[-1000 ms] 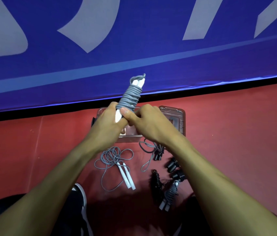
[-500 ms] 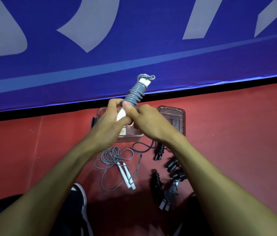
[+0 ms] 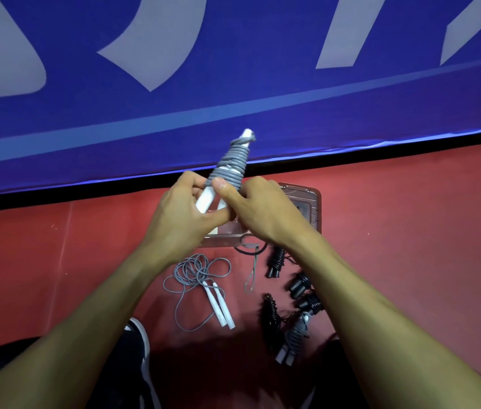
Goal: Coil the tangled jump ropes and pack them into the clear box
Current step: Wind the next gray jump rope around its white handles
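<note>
- Nearest, down by the knees: a small grey rope bundle wound round white handles [image 3: 292, 339], lying on the red mat floor [image 3: 410, 231] right beside a black coiled rope [image 3: 270, 315]. Could snag together if nudged by a leg.
- A bit further: a loose thin grey jump rope with two white stick handles [image 3: 206, 287], all loops and tangles, not coiled yet. Could knot up worse if pulled from one end.
- Beside it, more black-handled ropes [image 3: 276, 261], partly under the right arm, so hard to count.
- Higher up, off the floor: left hand [image 3: 180, 216] with fingers curled tight round the white ends of the grey rope wound round white handles [image 3: 230, 166]. Right hand [image 3: 263, 211] with thumb and fingers pinching the lowest grey turns.
- A thin grey tail [image 3: 251, 273] hanging down from under the hands, maybe the free end of this same rope, but not clear.
- Could all spring loose if the right thumb slips before the end is tucked in. Top turns near the tip look a bit slack and could slide off.
- Furthest: clear plastic box [image 3: 310, 202] on the floor behind the hands, mostly hidden. Nothing clearly seen inside. Bundle could miss it or poke out if dropped in crooked.
</note>
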Action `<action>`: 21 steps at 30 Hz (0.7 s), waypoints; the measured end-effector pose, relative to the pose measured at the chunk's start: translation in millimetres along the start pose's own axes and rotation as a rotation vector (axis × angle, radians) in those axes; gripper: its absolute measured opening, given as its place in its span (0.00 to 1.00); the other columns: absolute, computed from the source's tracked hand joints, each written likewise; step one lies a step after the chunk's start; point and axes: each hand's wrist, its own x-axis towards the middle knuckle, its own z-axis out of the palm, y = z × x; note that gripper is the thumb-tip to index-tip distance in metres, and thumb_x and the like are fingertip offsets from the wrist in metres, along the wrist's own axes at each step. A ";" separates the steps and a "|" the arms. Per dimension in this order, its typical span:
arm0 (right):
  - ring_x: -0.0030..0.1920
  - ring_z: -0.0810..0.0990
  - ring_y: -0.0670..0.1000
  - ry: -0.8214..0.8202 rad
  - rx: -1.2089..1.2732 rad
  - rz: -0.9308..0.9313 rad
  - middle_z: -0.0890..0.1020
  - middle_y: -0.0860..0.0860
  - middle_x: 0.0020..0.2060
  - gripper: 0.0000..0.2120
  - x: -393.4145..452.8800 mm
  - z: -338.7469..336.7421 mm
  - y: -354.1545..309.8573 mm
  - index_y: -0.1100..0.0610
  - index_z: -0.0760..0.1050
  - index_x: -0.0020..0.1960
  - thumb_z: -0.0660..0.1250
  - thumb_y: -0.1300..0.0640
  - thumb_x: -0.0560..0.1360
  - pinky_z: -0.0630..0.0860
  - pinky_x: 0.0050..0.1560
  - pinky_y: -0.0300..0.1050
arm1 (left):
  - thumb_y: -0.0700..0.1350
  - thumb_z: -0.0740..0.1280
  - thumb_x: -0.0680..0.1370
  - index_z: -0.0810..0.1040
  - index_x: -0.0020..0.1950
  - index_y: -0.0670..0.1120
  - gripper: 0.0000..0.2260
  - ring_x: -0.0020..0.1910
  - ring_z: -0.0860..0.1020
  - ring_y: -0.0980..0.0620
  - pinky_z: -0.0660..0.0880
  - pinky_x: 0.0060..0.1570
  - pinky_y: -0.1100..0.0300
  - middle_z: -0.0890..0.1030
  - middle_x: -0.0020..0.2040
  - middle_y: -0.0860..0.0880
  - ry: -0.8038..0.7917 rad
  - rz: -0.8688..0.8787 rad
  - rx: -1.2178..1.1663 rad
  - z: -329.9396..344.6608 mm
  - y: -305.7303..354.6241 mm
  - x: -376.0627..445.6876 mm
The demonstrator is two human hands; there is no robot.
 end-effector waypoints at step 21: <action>0.33 0.69 0.54 -0.061 -0.140 -0.058 0.70 0.48 0.25 0.29 -2.8 4.0 0.2 0.53 0.66 0.28 0.59 0.37 0.81 0.62 0.37 0.49 | 0.45 0.65 0.68 0.71 0.55 0.52 0.16 0.37 0.74 0.54 0.73 0.42 0.48 0.79 0.43 0.51 -0.250 -0.033 -0.132 -0.9 -7.9 4.5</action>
